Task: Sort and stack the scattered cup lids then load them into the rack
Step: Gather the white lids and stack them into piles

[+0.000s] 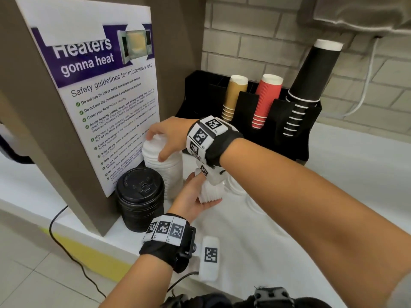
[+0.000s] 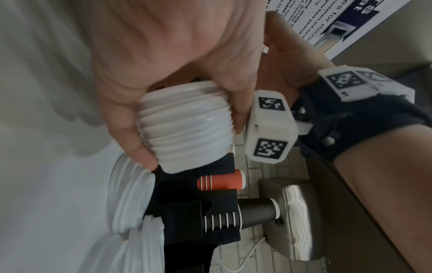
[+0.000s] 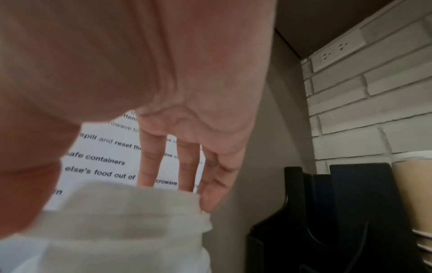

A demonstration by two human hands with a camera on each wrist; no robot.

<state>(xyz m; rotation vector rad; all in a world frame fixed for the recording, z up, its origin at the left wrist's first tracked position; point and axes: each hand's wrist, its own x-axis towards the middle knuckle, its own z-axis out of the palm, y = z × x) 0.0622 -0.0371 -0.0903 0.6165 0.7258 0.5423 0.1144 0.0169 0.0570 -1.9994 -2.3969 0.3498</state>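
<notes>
Under your right hand (image 1: 165, 138), the tall stack of white lids (image 1: 163, 167) stands upright on the white counter (image 1: 255, 236), its long axis vertical and its top lid facing up into your palm. Your right hand cups that top from above: the thumb comes down the near side and the fingers (image 3: 149, 162) drop over the far edge, loosely spread and only slightly bent, touching the rim of the top lid; whether they actually clamp it, you cannot tell from these views.

Just below and nearer to you, your left hand (image 1: 191, 201) grips a shorter stack of white lids (image 2: 184, 127). That stack is tilted, its long axis leaning away from you towards the rack, with the thumb on one side and curled fingers on the other, closed firmly round the ribbed edges. It sits just beside the base of the tall stack, apart from it.

To the left of your left hand, a stack of black lids (image 1: 140, 198) stands upright against the foot of the brown panel carrying the microwave poster (image 1: 100, 90).

Beyond your right wrist, the black rack (image 1: 262, 121) holds tan cups (image 1: 235, 96), red cups (image 1: 265, 101) and black cups (image 1: 311, 85), all upside down and leaning. More loose white lids (image 2: 131, 194) lie on the counter to the right of your left hand.
</notes>
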